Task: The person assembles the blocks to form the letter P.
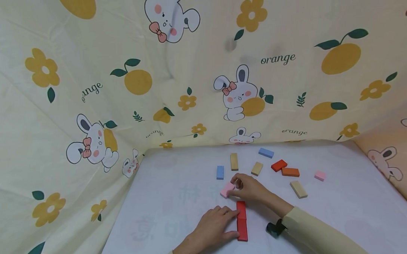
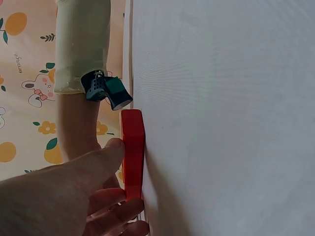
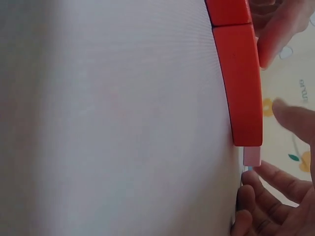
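Note:
Two red blocks (image 1: 242, 230) lie end to end in a line on the white table. My left hand (image 1: 213, 225) is at their left side, its thumb touching the nearer block and its index finger the farther one; the left wrist view shows its thumb (image 2: 110, 150) against the red block (image 2: 133, 147). A pink block (image 1: 227, 189) lies beyond the red line. Over its right side is my right hand (image 1: 249, 187). In the right wrist view the right thumb (image 3: 290, 115) is raised apart from the pink block (image 3: 252, 156), with the other fingers beyond it.
Beyond the hands lie blue blocks (image 1: 220, 172), tan blocks (image 1: 234, 161), a red-orange block (image 1: 279, 165) touching an orange one (image 1: 290, 172), and a pink block (image 1: 320, 175) at right. A dark wrist camera (image 1: 276, 228) hangs from the right sleeve. A patterned curtain (image 1: 194, 67) stands behind the table.

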The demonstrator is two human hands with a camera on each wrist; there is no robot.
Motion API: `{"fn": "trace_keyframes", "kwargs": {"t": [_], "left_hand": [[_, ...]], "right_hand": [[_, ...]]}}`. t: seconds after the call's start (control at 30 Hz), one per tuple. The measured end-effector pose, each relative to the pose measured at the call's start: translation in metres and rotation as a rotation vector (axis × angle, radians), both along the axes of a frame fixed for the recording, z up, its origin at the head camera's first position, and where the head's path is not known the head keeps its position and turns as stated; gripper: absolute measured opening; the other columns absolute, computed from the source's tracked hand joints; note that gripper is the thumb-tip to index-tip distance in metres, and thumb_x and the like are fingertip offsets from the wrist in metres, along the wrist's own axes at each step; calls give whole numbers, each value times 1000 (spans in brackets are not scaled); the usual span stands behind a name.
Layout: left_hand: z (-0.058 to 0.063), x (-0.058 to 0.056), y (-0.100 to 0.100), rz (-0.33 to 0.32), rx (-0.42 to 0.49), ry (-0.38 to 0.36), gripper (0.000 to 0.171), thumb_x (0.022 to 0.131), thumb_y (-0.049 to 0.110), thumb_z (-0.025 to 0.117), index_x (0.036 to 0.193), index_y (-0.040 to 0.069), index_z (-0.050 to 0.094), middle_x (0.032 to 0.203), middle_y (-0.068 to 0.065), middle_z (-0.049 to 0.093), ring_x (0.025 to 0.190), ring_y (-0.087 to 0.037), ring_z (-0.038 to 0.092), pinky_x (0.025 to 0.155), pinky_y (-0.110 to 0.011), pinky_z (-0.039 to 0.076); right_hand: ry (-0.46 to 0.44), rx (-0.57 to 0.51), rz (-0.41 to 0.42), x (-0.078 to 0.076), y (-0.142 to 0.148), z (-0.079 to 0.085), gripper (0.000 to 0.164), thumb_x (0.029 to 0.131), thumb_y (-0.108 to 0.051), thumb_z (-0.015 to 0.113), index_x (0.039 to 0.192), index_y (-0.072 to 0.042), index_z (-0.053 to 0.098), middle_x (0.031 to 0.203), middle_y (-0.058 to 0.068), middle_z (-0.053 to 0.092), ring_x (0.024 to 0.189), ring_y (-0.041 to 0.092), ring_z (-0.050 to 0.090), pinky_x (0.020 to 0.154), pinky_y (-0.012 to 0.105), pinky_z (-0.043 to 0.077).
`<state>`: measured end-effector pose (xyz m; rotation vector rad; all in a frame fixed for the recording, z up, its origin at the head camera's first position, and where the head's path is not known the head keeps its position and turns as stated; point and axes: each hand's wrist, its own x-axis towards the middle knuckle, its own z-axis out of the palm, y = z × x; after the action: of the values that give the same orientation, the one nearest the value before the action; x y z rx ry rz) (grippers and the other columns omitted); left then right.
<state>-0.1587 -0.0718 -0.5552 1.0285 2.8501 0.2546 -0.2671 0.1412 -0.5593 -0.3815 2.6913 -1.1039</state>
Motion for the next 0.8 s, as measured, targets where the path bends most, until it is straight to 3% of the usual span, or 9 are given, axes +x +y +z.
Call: {"fn": "trace_keyframes", "kwargs": {"t": [0.17,0.33,0.63,0.8], "left_hand": [[0,-1,1,13,-17,-25,67,96,61,75,154,32,59,133,13,66,110,-7,58,98,-32,53],[1,-1,2,18,-31,-42,68,95,60,76,155,33,58,134,14,65,110,-6,57,99,-32,53],[1,-2,3,17,-28,-44,68,95,61,76,154,34,58,132,14,65,109,-6,57,99,-33,53],[1,-2,2,11,3,-3,66,96,62,74,152,30,60,130,11,66,110,-9,60,96,-33,54]], "right_hand": [[21,99,13,-2,-7,-3,62,77,-55,95,121,-20,69,97,-3,63,89,16,57,75,34,51],[38,143,27,-4,-11,-6,64,75,-55,95,121,-21,66,95,-4,61,85,15,56,71,34,49],[-9,122,6,-3,-8,0,63,79,-46,95,123,-14,62,97,1,59,87,17,54,73,35,48],[19,100,16,-2,-3,6,59,80,-40,96,119,-9,65,94,4,57,86,19,53,73,35,47]]}}
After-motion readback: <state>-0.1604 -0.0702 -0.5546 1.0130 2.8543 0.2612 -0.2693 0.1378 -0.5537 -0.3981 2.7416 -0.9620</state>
